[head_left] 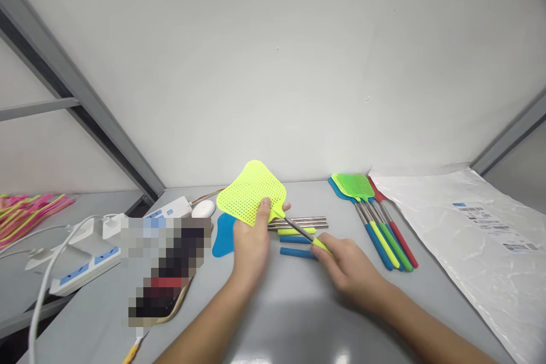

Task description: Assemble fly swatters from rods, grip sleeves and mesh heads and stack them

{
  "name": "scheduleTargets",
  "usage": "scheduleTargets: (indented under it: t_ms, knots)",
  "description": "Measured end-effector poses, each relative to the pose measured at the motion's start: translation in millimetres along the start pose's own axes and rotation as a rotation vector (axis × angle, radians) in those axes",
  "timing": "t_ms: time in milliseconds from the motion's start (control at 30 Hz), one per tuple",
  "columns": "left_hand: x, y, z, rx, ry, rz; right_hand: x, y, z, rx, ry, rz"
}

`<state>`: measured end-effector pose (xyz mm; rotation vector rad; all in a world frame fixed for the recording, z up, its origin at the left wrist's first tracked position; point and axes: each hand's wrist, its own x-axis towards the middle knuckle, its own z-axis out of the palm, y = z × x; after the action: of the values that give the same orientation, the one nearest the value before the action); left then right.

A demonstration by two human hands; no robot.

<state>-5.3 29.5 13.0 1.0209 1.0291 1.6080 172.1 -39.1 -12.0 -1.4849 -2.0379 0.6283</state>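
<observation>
Mailer [460, 244]: contents hidden. Left hand [252, 242] grips yellow swatter [252, 190].

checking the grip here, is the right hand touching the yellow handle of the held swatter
Touching: the head view shows the right hand closed around the yellow handle.

Bright, even light washes the pale wall [273, 68]. On the table [290, 318], a soft shadow lies toward 6 o'clock, with glare spots there too. The yellow swatter [251, 196] shows clear mesh; the label [490, 224] past 3 o'clock is too blurred to read. Edges look stretched, the 2 o'clock corner darkens, and pixelated blocks [166, 273] cover a patch near 8 o'clock.
</observation>
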Motion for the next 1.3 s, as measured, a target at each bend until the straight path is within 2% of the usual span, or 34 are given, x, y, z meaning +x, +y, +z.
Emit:
scheduleTargets:
  t_ms: [100,467,667,800,900,1033,1167,1300]
  knots:
    - [-10,-7,4,0.009,-0.085,-0.029,0,-1,1,0.041,0.016,0.013]
    - [-6,-6,-1,-0.005,-0.194,-0.114,1,0,1,0.033,0.052,0.002]
    - [-7,-14,-2,0.085,-0.299,-0.126,-1,5,-4,0.063,0.166,-0.066]
    - [-9,-15,-1,0.118,-0.391,-0.112,1,8,-2,0.132,0.324,-0.122]
    - [-12,-14,1,0.108,-0.376,-0.087,3,10,0,0.155,0.408,-0.148]
    - [-13,-17,0,0.094,-0.339,-0.066,4,13,1,0.153,0.4,-0.101]
    - [-10,-19,-3,0.095,-0.314,-0.073,5,16,-8,-0.008,0.384,-0.047]
    - [-9,-17,-5,0.177,-0.337,-0.048,5,24,-33,-0.37,0.492,0.152]
